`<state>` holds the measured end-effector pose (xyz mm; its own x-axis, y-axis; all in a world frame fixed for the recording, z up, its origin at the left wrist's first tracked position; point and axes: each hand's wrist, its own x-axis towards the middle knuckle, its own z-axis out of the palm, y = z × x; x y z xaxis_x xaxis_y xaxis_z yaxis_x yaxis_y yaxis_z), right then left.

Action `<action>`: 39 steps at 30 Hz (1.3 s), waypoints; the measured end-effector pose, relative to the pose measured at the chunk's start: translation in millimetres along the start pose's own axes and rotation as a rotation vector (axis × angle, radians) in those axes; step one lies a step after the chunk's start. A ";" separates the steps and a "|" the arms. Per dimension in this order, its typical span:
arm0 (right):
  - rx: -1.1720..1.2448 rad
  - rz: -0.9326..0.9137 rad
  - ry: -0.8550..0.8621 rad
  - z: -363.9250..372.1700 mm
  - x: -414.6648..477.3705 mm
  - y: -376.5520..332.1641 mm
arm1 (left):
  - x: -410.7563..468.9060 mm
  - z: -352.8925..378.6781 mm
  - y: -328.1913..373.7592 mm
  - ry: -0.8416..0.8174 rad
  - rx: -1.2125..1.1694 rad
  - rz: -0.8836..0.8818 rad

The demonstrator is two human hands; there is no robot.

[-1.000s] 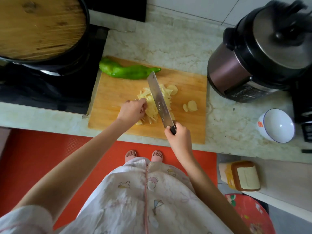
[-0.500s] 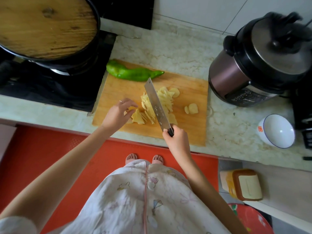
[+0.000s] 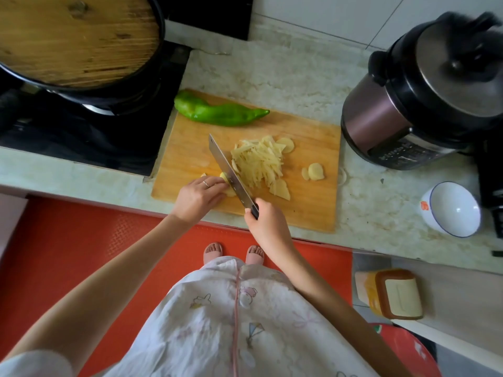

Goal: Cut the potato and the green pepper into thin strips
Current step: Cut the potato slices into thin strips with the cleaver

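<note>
Although the black pan with its wooden lid fills the far left corner, it sits well apart from our work and blocks nothing. Next comes the cutting board on the pale surface, and along its far edge lies the green pepper, whole, its long axis running left to right. At the board's near left our left hand curls its fingers over the uncut potato slices and holds them down; only slivers of them show past the knuckles. Just beside those fingers on the right stands the knife, its blade running from near right to far left; whether steel touches skin we cannot tell. The coming cut, as we judge it, turns on this: the slices lie just left of the blade, and the fingertips are the closest thing to the edge. Right of the blade the potato strips lie heaped, their long axes roughly near to far. Our right hand is closed round the knife handle at the board's near edge. Further right rest a few loose slices, then the pressure cooker far off and a white bowl nearer, both clear of the stroke.
</note>
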<state>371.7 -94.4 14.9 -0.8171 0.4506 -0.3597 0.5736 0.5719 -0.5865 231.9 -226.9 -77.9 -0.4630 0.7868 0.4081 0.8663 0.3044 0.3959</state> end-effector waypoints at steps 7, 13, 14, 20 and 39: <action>-0.098 0.031 -0.001 6.7 -2.3 -8.9 | -3.3 9.5 -3.0 0.061 -0.070 -0.038; -0.139 0.048 -0.005 7.0 1.9 -10.4 | -4.3 15.2 -10.5 0.105 -0.103 0.004; -0.154 0.052 -0.004 7.2 2.5 -11.0 | -4.8 17.3 -12.4 0.112 -0.104 0.008; -0.125 0.106 -0.023 15.0 19.2 -18.3 | -9.5 25.5 -18.4 0.105 -0.130 0.005; -0.111 0.097 -0.019 17.1 31.7 -26.7 | -9.1 22.7 -16.0 0.129 -0.146 0.019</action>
<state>329.6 -107.2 6.7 -0.7575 0.4954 -0.4251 0.6523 0.5989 -0.4645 226.5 -226.8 -106.6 -0.4751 0.7137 0.5146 0.8431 0.2019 0.4984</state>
